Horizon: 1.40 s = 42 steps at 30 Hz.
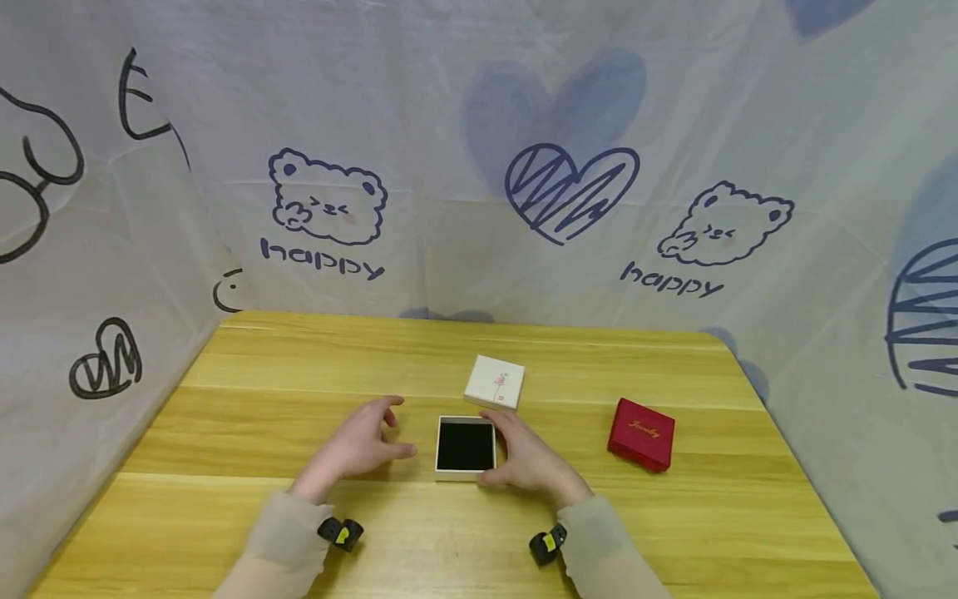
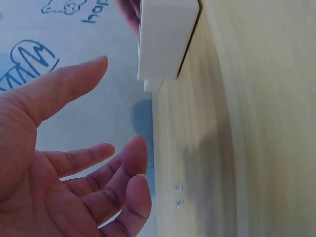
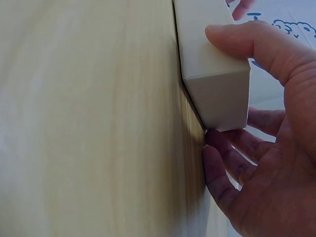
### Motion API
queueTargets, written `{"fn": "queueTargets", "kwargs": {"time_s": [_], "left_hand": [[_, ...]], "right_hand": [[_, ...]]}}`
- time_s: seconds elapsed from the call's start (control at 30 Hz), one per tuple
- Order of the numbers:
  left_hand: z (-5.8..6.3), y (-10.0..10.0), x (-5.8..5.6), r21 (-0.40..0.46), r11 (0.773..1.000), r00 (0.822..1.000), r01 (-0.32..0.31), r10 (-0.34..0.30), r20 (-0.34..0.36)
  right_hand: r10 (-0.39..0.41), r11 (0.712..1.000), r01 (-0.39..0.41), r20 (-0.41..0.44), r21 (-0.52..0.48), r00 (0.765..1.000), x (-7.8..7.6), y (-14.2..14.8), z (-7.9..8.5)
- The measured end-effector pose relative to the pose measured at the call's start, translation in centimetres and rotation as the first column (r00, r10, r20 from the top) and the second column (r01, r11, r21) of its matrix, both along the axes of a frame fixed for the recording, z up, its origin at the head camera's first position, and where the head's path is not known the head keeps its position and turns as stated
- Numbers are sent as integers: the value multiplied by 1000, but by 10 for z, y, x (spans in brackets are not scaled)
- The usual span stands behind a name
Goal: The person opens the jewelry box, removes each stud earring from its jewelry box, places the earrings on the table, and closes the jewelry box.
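Nearest the head camera lay the person's pale sleeves (image 1: 288, 532), reaching forward over the table (image 1: 299, 358). The white box (image 1: 458, 477) sat between the hands, uncovered to its black lining (image 1: 466, 445), so that step looked done; what seemed its lid (image 1: 496, 378) lay just behind. The red box (image 1: 642, 434), off to the right, was closed, any work on it apparently undone. The right hand (image 1: 527, 453) gripped the white box, thumb on its near wall; the left hand (image 1: 362, 441), loosely spread beside it, held nothing.
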<state>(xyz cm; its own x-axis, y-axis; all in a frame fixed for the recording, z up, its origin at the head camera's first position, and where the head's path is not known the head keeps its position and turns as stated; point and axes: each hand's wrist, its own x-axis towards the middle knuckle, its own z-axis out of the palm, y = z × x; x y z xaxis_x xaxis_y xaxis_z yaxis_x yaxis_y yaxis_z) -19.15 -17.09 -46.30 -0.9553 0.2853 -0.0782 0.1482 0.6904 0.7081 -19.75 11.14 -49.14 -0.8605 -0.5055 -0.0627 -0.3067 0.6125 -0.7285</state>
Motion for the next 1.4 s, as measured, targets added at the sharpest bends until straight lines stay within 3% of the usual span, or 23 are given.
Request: {"fn": "queueTargets", "kwargs": {"time_s": [0.2,0.6,1.0,1.4], "left_hand": [[-4,18,5,50,999,1000,20,-21,14],[-19,36,4,105,986,992,126,-125,-21],[-22,42,2,121,980,988,155,-156,-5],[-26,44,1,104,984,990,143,-144,-3]], "right_hand": [[0,1000,0,-5,-4,1000,1,0,0],[-5,1000,5,2,-19,1000,1,0,1],[-3,999,2,-8,-33,1000,2,0,0],[6,1000,-7,-32,-29,999,-1,2,-5]]}}
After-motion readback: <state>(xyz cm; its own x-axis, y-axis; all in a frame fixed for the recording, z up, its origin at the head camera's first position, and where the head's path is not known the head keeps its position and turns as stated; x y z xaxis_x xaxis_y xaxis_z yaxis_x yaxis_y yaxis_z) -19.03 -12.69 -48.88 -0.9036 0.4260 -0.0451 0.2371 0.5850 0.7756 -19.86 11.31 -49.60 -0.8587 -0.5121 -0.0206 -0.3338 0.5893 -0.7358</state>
